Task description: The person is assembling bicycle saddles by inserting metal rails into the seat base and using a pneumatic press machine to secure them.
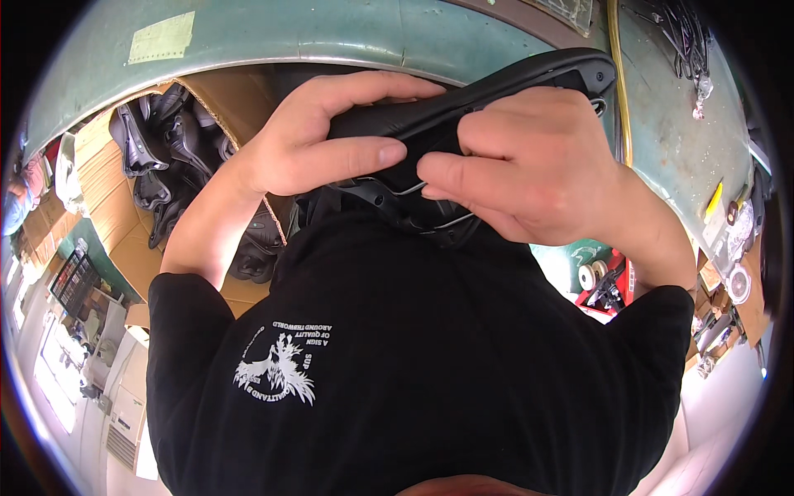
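Observation:
A black bicycle saddle point(546, 70) is held up against the edge of the bench, its underside partly turned toward me. My left hand point(289, 136) grips its left end, thumb on the near side and fingers over the far side. Over the saddle's middle, my right hand point(542, 165) is closed, its thumb and curled fingers pinched together at the underside. Whatever sits in that pinch is hidden. Below both hands, close to my shirt, is another black moulded part point(389, 202) with a thin metal rod; I cannot tell whether it belongs to the same saddle.
An open cardboard box point(136, 227) holding several black saddles point(169, 140) stands at the left. Along the worn green bench point(289, 33) lie a paper sheet point(161, 39), a yellow hose point(619, 83), black cables point(682, 41) and a yellow marker point(714, 201). Red equipment point(616, 281) stands lower right.

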A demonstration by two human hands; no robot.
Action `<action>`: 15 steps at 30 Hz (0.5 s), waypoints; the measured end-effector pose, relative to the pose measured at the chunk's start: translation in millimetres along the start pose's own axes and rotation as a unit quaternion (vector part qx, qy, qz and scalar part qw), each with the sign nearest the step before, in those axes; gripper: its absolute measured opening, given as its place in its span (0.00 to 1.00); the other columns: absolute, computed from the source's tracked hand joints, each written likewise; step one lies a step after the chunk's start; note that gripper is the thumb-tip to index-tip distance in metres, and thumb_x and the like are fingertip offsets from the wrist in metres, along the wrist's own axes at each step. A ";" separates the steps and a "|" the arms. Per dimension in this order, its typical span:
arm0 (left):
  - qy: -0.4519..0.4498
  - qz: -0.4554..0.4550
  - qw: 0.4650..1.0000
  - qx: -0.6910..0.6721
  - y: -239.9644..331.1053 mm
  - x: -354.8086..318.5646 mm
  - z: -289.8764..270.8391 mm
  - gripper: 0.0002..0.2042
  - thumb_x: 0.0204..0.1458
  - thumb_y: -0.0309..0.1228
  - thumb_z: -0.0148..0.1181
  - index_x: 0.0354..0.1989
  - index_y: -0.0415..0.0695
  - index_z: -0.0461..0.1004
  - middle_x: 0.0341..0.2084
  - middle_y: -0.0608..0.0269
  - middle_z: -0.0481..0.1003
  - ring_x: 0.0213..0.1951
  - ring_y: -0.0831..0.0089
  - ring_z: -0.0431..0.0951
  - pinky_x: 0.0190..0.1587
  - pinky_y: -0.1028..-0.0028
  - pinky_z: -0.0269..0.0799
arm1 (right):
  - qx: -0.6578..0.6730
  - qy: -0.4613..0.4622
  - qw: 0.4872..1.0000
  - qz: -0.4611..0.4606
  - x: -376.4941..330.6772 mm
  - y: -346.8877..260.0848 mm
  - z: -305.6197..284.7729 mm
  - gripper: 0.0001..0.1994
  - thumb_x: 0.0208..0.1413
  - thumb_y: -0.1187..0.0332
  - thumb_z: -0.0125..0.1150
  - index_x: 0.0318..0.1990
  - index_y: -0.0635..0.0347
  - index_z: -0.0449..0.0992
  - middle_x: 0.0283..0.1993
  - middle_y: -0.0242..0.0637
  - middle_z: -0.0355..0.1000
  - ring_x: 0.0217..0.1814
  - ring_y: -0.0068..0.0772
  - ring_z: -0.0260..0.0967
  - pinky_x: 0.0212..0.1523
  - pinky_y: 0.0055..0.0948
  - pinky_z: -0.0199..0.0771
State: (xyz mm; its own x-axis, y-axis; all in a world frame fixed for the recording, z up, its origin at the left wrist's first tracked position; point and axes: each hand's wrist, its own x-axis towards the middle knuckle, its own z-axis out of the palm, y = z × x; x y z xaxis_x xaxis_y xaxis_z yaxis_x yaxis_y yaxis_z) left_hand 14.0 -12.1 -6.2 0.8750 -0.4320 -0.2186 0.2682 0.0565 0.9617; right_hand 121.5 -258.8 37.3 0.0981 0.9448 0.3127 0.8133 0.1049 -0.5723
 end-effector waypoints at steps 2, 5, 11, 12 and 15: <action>0.000 0.006 1.000 -0.010 0.5 -0.4 3.2 0.25 0.59 0.27 0.65 0.66 0.34 0.73 0.56 0.54 0.80 0.58 0.68 0.78 0.62 0.69 0.72 | -0.014 -0.009 1.000 0.003 2.0 -1.5 2.0 0.07 0.49 0.65 0.75 0.32 0.49 0.81 0.21 0.27 0.60 0.20 0.31 0.64 0.18 0.34 0.62; 0.028 0.037 0.999 0.020 -3.4 4.0 0.5 0.25 0.59 0.27 0.65 0.66 0.34 0.73 0.55 0.52 0.80 0.57 0.69 0.78 0.62 0.68 0.72 | -0.024 0.004 1.000 -0.009 13.0 12.1 2.4 0.08 0.49 0.64 0.72 0.26 0.46 0.76 0.20 0.27 0.60 0.23 0.33 0.68 0.20 0.37 0.66; 0.117 0.012 0.990 -0.076 32.8 33.7 -15.7 0.22 0.63 0.26 0.62 0.65 0.32 0.73 0.54 0.55 0.80 0.56 0.71 0.78 0.61 0.71 0.72 | -0.121 0.221 0.964 0.085 17.0 30.5 -43.8 0.24 0.45 0.63 0.82 0.51 0.59 0.83 0.56 0.42 0.78 0.58 0.50 0.75 0.59 0.44 0.75; 0.171 0.018 0.979 -0.114 38.8 42.4 -15.5 0.22 0.64 0.26 0.62 0.65 0.32 0.74 0.54 0.54 0.81 0.55 0.72 0.79 0.60 0.71 0.73 | -0.150 0.269 0.944 0.121 9.0 36.1 -48.8 0.31 0.47 0.63 0.82 0.59 0.63 0.78 0.62 0.48 0.75 0.63 0.54 0.73 0.65 0.45 0.72; 0.236 0.031 0.958 -0.157 52.5 80.3 -21.1 0.20 0.66 0.27 0.60 0.64 0.31 0.75 0.51 0.53 0.82 0.51 0.73 0.81 0.57 0.74 0.74 | -0.114 0.323 0.907 0.246 5.9 36.7 -30.6 0.38 0.54 0.57 0.78 0.66 0.73 0.68 0.61 0.60 0.72 0.62 0.64 0.72 0.62 0.45 0.77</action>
State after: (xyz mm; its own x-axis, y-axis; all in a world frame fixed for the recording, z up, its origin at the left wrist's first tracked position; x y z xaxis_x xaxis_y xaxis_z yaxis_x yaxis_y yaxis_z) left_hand 106.9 -24.8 23.2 0.9579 0.0328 -0.2852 0.2536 0.3692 0.8941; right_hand 169.4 -258.9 41.4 0.7369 0.4735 0.4825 0.6700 -0.4165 -0.6145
